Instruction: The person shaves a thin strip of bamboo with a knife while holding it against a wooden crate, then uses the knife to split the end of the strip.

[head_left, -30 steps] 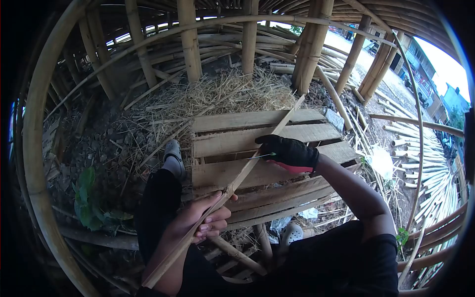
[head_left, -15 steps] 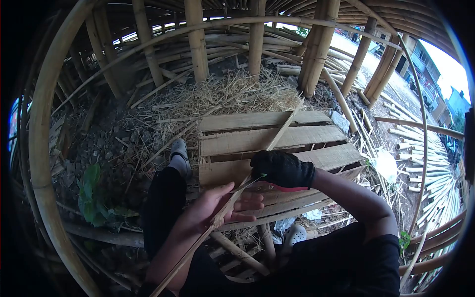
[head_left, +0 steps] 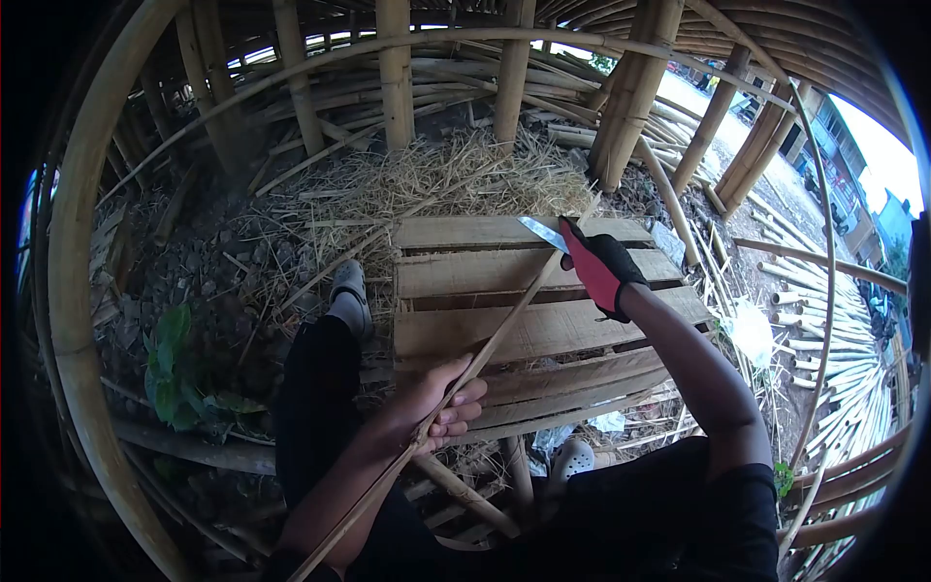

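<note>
Thick bamboo posts (head_left: 635, 97) rise along the far side, and cut bamboo poles (head_left: 834, 369) lie spread on the ground at right. A slatted wooden surface (head_left: 451, 332) stands low before the person, its boards parted by dark gaps; what lies beneath them is too shadowed to make out. Beyond its far edge spreads a heap of straw-like shavings (head_left: 436, 179).

A long split bamboo strip (head_left: 517, 312) slants over the surface, from the person's left forearm up to the far edge near the right hand. The gloved right hand (head_left: 601, 272), black and pink, has a closed grip on a knife (head_left: 545, 236), its blade pointing up and left beyond the fist; whether glove and strip touch, I cannot tell. The bare left hand (head_left: 417, 400) is wrapped around the strip near the surface's close edge, thumb above, fingers curled. Left of the surface, a grey perforated clog (head_left: 351, 279) contains a socked foot.
</note>
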The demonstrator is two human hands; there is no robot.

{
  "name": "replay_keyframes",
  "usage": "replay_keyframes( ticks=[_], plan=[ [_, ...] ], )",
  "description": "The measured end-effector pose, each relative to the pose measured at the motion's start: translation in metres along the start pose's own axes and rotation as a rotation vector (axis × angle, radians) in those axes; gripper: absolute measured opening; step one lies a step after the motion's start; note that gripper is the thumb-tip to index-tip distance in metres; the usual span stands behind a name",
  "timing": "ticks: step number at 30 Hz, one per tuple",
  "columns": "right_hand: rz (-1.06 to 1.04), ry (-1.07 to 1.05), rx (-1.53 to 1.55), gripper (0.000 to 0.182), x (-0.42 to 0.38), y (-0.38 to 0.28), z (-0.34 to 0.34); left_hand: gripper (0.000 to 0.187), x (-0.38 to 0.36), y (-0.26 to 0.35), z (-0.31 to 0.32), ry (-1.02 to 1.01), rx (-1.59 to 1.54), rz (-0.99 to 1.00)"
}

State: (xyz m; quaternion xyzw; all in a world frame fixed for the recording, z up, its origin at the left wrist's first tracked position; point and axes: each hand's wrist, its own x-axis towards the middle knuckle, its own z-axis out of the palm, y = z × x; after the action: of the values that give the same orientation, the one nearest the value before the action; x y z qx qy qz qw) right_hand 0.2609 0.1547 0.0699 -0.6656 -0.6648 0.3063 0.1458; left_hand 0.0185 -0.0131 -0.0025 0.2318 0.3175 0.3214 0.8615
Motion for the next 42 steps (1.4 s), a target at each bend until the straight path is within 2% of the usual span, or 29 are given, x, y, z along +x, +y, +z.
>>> replay_keyframes(
  ticks=[1,3,4,5,7,8,10,13,15,17,20,21,23,25,27,29,31,35,37,39,42],
  plan=[
    [0.0,0.0,0.001,0.061,0.01,0.004,0.001,0.051,0.0,0.001,-0.002,-0.027,0.024,-0.074],
    [-0.009,0.027,-0.057,0.074,0.034,0.019,0.007,0.052,-0.001,0.002,0.009,0.041,0.064,-0.066],
    [-0.041,0.023,-0.257,0.072,0.043,0.022,0.007,0.057,-0.002,0.002,0.015,0.106,0.104,-0.057],
    [-0.036,0.021,-0.256,0.072,0.043,0.023,0.011,0.057,-0.003,0.003,0.018,0.105,0.102,-0.062],
    [-0.029,0.241,-0.426,0.067,0.044,0.024,0.02,0.049,-0.006,0.003,0.023,0.122,0.074,-0.004],
    [-0.112,0.175,-0.449,0.064,0.049,0.031,0.022,0.049,-0.004,0.002,0.024,0.123,0.071,-0.008],
    [-0.065,0.14,-0.436,0.063,0.036,0.015,0.023,0.034,-0.002,0.0,0.024,0.138,-0.109,0.113],
    [-0.048,0.115,-0.449,0.061,0.019,-0.001,0.024,0.025,0.0,-0.005,0.013,0.038,-0.145,0.118],
    [-0.106,0.187,-0.505,0.059,0.038,0.018,0.025,0.025,0.0,-0.005,0.017,0.054,-0.141,0.106],
    [-0.078,0.187,-0.631,0.059,0.051,0.023,0.018,0.026,0.001,-0.007,0.017,0.066,-0.139,0.111],
    [-0.001,0.145,-0.49,0.061,0.022,0.01,0.03,0.026,0.004,-0.008,0.013,0.069,-0.12,0.074],
    [-0.052,0.148,-0.539,0.062,0.015,0.009,0.036,0.026,0.004,-0.007,0.016,0.072,-0.14,0.098],
    [-0.011,0.163,-0.448,0.066,0.017,0.005,0.027,0.026,0.004,-0.009,0.015,0.073,-0.16,0.111],
    [-0.06,0.171,-0.534,0.065,0.036,0.018,0.023,0.027,0.006,-0.011,0.007,0.075,-0.122,0.034],
    [-0.117,0.18,-0.617,0.065,0.034,0.015,0.026,0.027,0.005,-0.009,0.015,0.064,-0.136,0.059],
    [-0.028,0.154,-0.49,0.061,0.008,0.0,0.038,0.027,0.005,-0.009,0.017,0.059,-0.156,0.077],
    [-0.027,0.135,-0.485,0.059,0.019,0.006,0.032,0.026,0.006,-0.011,0.015,0.033,-0.208,0.112],
    [-0.135,0.151,-0.604,0.063,0.037,0.019,0.03,0.026,0.007,-0.009,0.017,0.034,-0.205,0.093],
    [-0.031,0.158,-0.465,0.054,0.015,0.006,0.038,0.025,0.007,-0.009,0.019,0.035,-0.253,0.105],
    [-0.021,0.118,-0.472,0.055,0.032,0.02,0.036,0.025,0.006,-0.008,0.017,0.029,-0.24,0.106],
    [-0.088,0.079,-0.539,0.064,0.04,0.023,0.025,0.024,0.007,-0.007,0.022,0.027,-0.244,0.1]
  ],
)
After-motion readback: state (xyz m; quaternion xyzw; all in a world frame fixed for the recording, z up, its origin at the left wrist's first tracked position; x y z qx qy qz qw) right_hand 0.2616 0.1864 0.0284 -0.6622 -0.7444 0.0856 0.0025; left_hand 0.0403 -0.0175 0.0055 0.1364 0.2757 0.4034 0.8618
